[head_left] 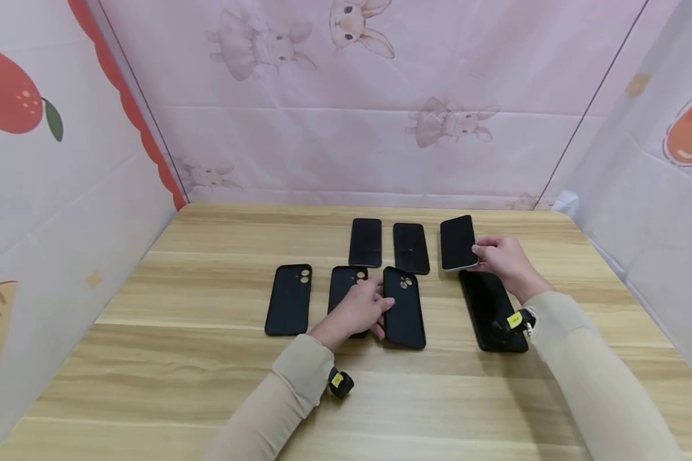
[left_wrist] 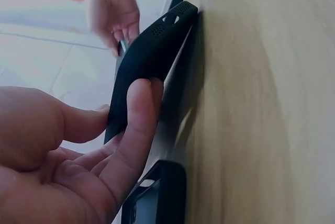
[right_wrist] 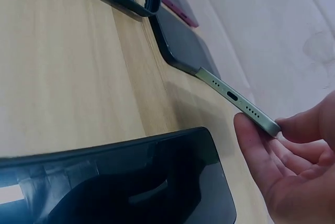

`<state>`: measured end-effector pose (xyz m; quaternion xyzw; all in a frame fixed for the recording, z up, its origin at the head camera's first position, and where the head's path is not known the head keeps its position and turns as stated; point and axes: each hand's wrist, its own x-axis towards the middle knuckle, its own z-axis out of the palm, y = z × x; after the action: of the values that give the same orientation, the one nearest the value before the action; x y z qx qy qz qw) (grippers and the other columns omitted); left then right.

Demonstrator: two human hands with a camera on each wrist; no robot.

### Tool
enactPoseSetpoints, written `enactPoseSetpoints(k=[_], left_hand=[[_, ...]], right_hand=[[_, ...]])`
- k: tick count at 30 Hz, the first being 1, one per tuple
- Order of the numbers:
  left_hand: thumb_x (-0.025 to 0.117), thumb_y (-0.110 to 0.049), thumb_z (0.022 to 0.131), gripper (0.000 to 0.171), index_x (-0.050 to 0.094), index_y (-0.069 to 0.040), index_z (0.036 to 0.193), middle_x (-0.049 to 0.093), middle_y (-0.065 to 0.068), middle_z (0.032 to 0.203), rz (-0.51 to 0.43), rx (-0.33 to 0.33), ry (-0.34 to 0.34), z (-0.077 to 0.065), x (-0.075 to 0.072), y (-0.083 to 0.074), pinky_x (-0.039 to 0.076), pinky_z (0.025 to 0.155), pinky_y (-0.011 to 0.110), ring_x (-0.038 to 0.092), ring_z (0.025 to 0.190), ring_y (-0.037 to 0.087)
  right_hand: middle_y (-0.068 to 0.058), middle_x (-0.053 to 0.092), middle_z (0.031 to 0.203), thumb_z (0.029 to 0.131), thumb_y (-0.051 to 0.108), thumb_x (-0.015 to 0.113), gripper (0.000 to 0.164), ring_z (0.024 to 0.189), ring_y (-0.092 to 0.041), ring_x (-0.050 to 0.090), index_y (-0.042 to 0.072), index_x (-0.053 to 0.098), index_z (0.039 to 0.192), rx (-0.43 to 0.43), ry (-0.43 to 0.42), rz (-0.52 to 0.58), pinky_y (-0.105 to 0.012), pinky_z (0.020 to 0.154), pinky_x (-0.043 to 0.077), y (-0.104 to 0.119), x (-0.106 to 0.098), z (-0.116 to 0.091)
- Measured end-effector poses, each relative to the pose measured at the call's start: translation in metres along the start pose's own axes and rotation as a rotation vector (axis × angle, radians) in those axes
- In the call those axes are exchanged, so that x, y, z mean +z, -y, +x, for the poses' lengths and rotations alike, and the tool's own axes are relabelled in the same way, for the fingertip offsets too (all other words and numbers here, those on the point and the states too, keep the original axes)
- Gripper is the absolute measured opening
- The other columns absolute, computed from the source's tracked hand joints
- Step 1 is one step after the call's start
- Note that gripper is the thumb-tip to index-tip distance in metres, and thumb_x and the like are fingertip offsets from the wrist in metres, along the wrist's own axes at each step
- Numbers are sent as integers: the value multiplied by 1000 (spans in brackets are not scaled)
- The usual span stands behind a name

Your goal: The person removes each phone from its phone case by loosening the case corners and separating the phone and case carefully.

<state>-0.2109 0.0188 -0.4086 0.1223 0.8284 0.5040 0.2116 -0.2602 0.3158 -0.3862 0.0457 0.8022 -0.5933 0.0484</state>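
My left hand (head_left: 359, 308) pinches a black phone case (head_left: 405, 317) by its left edge, thumb on one face and fingers on the other. The left wrist view shows this case (left_wrist: 144, 56) tilted, with its left side raised off the wood. With my right hand (head_left: 509, 264) I hold a phone (head_left: 457, 242) at its right edge; its screen is dark. In the right wrist view a pale green frame (right_wrist: 230, 97) with a charging port shows, and the phone is tilted above the table.
Two more black cases, one at the left (head_left: 288, 301) and one partly behind my left hand (head_left: 341, 287), lie on the wooden table (head_left: 167, 378). Two dark phones (head_left: 366, 243) (head_left: 411, 248) lie farther back. A larger black device (head_left: 487, 307) lies below my right hand.
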Motion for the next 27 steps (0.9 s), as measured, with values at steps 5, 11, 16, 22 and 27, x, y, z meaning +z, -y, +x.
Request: enactPoseSetpoints(k=[5,11,16,22,27], left_hand=[[58,-16,101,61,30,-1,152,72,11,95,26,-15,-16,1,3,-3,59,56,32,67,52,20],[62,-16,98,61,35,-1,151,72,11,100,92,-14,-66,-1,6,-7,57,52,30,67,52,20],[67,-15,95,50,49,0,139,71,7,85,216,12,-117,-5,6,-12,54,44,27,67,51,20],[72,-10,91,15,60,-4,98,63,3,67,345,2,-152,-9,8,-16,50,41,22,65,49,17],[76,-18,88,20,62,-4,93,62,5,67,489,30,-196,-10,8,-16,49,46,23,61,49,14]], right_hand=[[-34,39,137,103,4,42,50,79,2,64,-22,28,142,38,8,35,-26,81,59,0,2,13],[-31,45,127,101,-2,41,49,75,-2,64,-24,26,142,57,14,42,-26,76,60,-4,2,21],[-28,49,121,101,0,42,48,71,0,63,-23,29,141,50,-17,-12,-22,72,60,-5,1,21],[-16,54,106,98,2,46,47,65,-1,56,-19,39,139,40,-59,-175,-17,65,54,-7,-1,20],[-19,53,114,97,3,45,49,70,-3,54,-16,38,141,42,-50,-231,-19,68,52,-8,-3,18]])
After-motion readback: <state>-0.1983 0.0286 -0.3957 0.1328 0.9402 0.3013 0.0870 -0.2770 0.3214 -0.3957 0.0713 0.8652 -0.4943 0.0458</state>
